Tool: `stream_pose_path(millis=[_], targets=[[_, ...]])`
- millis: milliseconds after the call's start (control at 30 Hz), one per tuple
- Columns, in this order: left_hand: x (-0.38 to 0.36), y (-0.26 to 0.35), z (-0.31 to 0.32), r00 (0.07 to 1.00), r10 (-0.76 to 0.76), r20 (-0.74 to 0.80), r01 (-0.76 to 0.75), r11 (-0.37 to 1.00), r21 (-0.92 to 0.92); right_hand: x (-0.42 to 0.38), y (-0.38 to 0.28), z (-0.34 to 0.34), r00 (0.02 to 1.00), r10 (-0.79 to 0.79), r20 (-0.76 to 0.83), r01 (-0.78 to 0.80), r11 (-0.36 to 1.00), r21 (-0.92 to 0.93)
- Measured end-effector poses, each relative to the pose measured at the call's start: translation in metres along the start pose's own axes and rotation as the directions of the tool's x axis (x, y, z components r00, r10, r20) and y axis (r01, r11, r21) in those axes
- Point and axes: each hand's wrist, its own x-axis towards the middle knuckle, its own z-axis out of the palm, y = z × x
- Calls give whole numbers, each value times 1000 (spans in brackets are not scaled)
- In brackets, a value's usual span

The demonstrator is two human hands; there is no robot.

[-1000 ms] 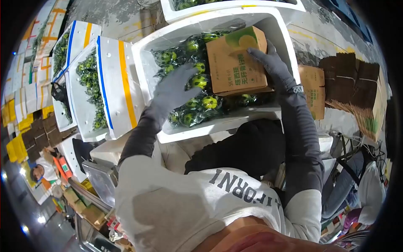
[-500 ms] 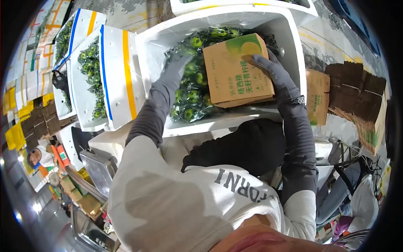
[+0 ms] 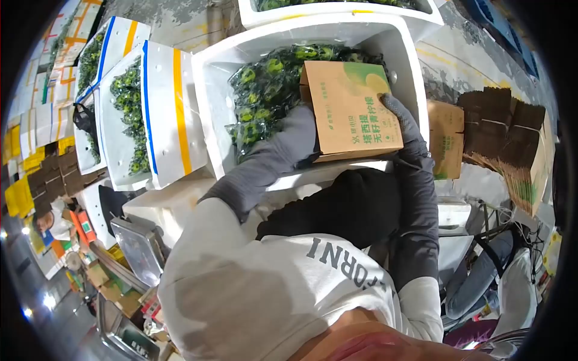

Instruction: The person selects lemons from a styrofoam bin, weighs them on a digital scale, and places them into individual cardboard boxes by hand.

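Observation:
A brown cardboard box (image 3: 355, 117) with green print and a lime picture is tilted over the white foam crate (image 3: 211, 84) in front of me. My right hand (image 3: 402, 117), in a grey glove, grips the box's right edge, thumb on the printed face. My left hand (image 3: 301, 129), also in grey, reaches to the box's left side, where a dark gap shows behind the edge. Its fingers are hidden by the box. Clear plastic packs of green limes (image 3: 259, 90) fill the crate's left and back part, just beyond my left hand.
More foam crates (image 3: 162, 114) with green packs stand at the left, and another crate (image 3: 337, 15) is behind. A second carton (image 3: 445, 138) and tied stacks of flat cardboard (image 3: 503, 126) lie at the right. A metal box (image 3: 138, 243) stands lower left. Another person's leg (image 3: 481, 277) shows lower right.
My left hand has moved from the lime packs rightward to the left side of the box. The box has shifted slightly right and down, showing its dark left side.

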Motion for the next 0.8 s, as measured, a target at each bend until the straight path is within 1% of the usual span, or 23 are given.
stream_pose_path(millis=[33,67,100,133,167,200,233,267,333,367,400,433,467,500,533,600,633,667,700,733,767,800], targets=[[-15,-22,-21,927,-165,-337,-42,847,-529,-2,2,4,999,-15,38,16,1000,-22],[-31,-38,-35,880,-246,-407,-9,848,-531,-5,0,11,996,-31,78,35,998,-45],[-46,-53,-40,884,-389,-259,134,742,-656,-7,-1,15,992,-49,118,58,996,-70],[-60,-81,-17,902,-352,-249,204,856,-475,-8,0,16,994,-34,104,46,992,-118],[-74,-98,-6,933,-342,-111,281,886,-370,-6,1,16,995,-29,98,45,985,-166],[-75,-96,-14,902,-429,54,410,808,-424,-2,-1,15,995,-26,91,45,975,-217],[-75,-93,-21,842,-491,225,537,712,-453,2,-3,15,996,-21,83,42,963,-267],[-72,-89,-19,815,-507,279,579,715,-392,5,-5,15,997,9,74,13,954,-299],[-53,-84,-10,749,-542,381,650,713,-263,2,-4,24,995,-23,93,54,936,-347],[-48,-97,7,716,-528,457,683,665,-302,1,-6,33,993,-47,106,83,925,-370],[-47,-117,33,691,-458,559,719,521,-461,-1,-7,38,993,-69,93,102,903,-418],[-46,-135,57,667,-364,650,744,276,-609,0,-6,38,993,-60,103,96,911,-401],[-52,-140,65,648,-267,713,740,1,-672,2,-1,35,993,-47,111,86,921,-379],[-56,-138,74,704,-253,664,692,36,-721,3,4,32,992,-36,118,76,932,-355],[-59,-135,74,754,-234,613,641,64,-765,2,9,32,995,-20,96,47,957,-285],[-55,-90,-10,573,-301,763,768,-128,-627,6,15,30,992,-28,125,63,958,-280],[-60,-76,-6,696,-407,592,650,6,-760,8,18,29,989,-27,142,66,959,-276],[-69,-66,11,789,-479,386,510,159,-845,9,22,30,987,-6,158,50,959,-279],[-71,-71,48,817,-528,232,405,239,-883,11,25,33,984,10,175,41,958,-283],[-74,-76,86,823,-564,67,303,336,-892,16,23,35,980,16,198,43,956,-291],[-76,-81,122,807,-583,-95,215,439,-872,19,23,36,978,60,201,-7,967,-253],[-74,-74,112,782,-623,-13,142,198,-970,20,25,36,973,112,201,-67,974,-215]])
